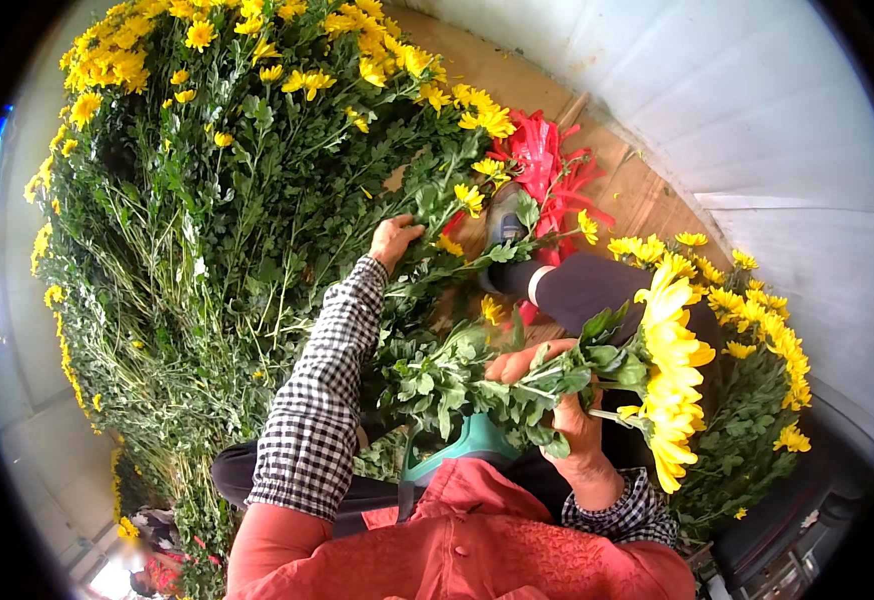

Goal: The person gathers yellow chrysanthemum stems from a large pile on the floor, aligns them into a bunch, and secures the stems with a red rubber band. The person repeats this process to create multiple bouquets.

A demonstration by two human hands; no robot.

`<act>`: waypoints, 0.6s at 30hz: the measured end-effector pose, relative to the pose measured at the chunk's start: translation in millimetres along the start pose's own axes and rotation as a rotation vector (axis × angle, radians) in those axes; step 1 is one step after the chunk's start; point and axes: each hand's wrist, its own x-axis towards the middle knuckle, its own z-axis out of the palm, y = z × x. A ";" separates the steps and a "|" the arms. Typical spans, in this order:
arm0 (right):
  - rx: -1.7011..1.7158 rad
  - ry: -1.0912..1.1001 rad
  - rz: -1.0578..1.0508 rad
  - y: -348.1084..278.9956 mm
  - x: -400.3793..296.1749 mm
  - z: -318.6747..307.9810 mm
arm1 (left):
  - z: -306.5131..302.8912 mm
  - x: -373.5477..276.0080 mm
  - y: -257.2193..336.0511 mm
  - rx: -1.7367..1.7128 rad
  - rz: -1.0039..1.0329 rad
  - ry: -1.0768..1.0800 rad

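My right hand (581, 431) is closed around the leafy stems of a small bunch of yellow chrysanthemums (669, 375). The blooms face right, and the stems run left across my lap. My left hand (393, 241) reaches forward to the edge of a large heap of cut chrysanthemums (257, 202). Its fingertips are among the leaves of a stem, near a single yellow bloom (469, 199); whether they grip it is not plain. Several loose stems lie between my hands, with one bloom (588, 226) pointing right above my knee.
Red plastic strips (542, 169) lie on the wooden floor (639, 187) beside my shoe (506, 217). Another pile of chrysanthemums (759, 322) lies at my right, near a black padded item (789, 510). A pale wall (767, 112) rises behind. Part of another person (163, 574) shows at lower left.
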 end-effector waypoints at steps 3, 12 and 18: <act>-0.001 0.080 0.032 3.4 3.2 -6.4 | -11.8 -33.1 21.9 -0.380 0.110 0.138; -0.095 0.021 -0.128 7.3 12.1 -8.8 | -65.0 -199.6 65.7 -0.034 0.265 -0.155; -0.055 0.088 -0.067 -1.5 -0.1 -1.8 | -55.9 -264.5 94.8 -0.301 0.351 -0.098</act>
